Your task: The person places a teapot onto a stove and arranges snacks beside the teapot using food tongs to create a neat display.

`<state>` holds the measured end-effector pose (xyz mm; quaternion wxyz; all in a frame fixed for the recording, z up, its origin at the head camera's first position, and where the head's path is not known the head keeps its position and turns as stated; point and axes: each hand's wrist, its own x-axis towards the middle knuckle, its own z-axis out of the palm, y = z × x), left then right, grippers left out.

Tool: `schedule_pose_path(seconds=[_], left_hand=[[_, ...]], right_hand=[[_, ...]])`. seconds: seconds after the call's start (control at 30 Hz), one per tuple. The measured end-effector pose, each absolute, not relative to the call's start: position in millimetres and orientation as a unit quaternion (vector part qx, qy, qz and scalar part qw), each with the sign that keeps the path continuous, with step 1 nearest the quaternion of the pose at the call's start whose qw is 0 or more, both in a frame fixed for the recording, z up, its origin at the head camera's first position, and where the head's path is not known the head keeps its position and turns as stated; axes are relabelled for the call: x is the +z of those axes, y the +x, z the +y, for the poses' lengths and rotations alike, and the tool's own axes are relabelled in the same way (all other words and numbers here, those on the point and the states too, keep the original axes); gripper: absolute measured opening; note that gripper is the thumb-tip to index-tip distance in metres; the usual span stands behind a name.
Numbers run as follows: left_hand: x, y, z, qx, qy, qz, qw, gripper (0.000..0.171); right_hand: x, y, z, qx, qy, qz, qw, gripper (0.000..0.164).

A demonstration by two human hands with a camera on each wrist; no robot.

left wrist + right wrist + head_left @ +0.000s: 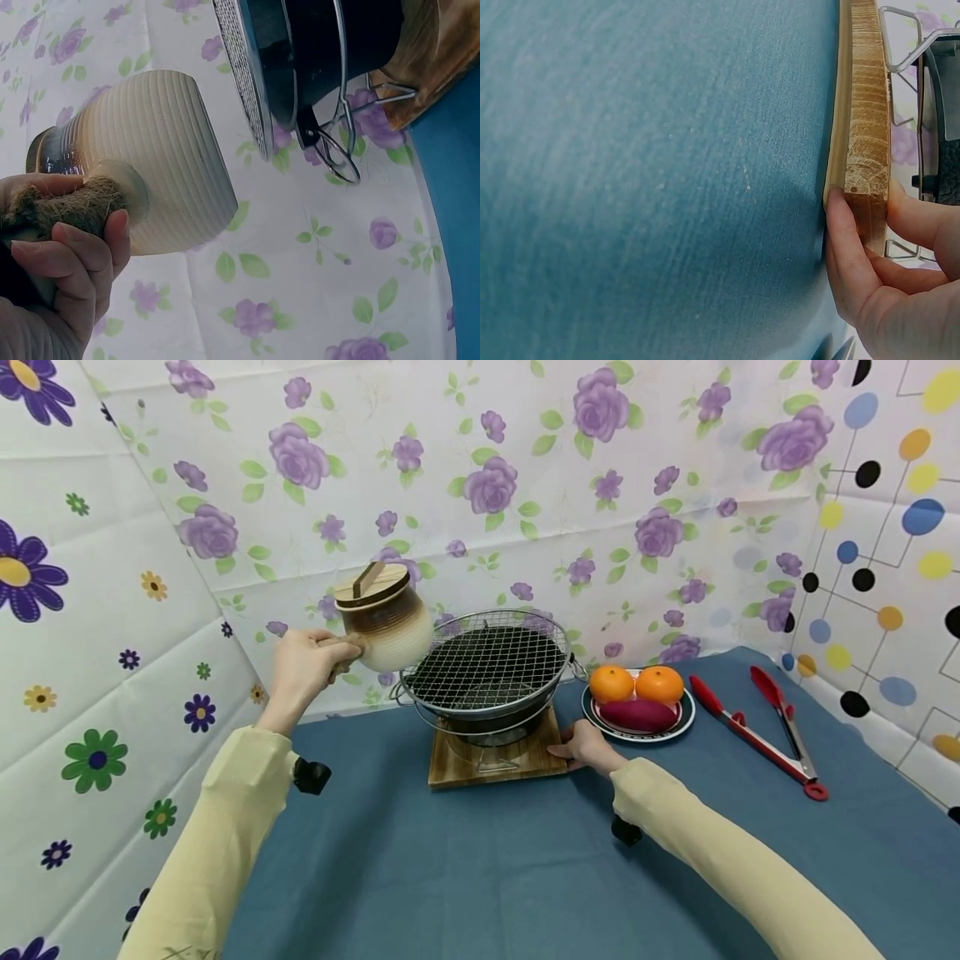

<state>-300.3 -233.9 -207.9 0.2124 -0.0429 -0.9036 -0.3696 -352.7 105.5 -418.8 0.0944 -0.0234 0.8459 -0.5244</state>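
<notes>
My left hand point(303, 668) grips the rope-wrapped handle point(71, 206) of a lidded ceramic pot point(393, 639), brown above and cream below. The pot hangs in the air, tilted, just left of a round grill point(487, 668) with a wire mesh top. Its wooden lid point(372, 583) sits on it. Under the grill lies a square wooden board point(457, 768). My right hand point(588, 747) pinches the board's front right corner, thumb on the upper face and fingers beneath, as the right wrist view shows.
Right of the grill stands a plate point(645, 737) with two oranges point(611, 683) and a purple sweet potato point(637, 716). Farther right lie spread red-handled tongs point(765, 752). Flower-patterned cloth point(450, 468) hangs behind the blue table point(465, 860).
</notes>
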Motion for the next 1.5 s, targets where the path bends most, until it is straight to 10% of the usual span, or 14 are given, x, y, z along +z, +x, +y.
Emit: schedule_pose_path(seconds=[1.5], left_hand=[[-223, -338, -183, -0.374, -0.054, -0.9, 0.219, 0.016]], right_hand=[[-419, -348, 107, -0.529, -0.049, 0.844, 0.078, 0.026]])
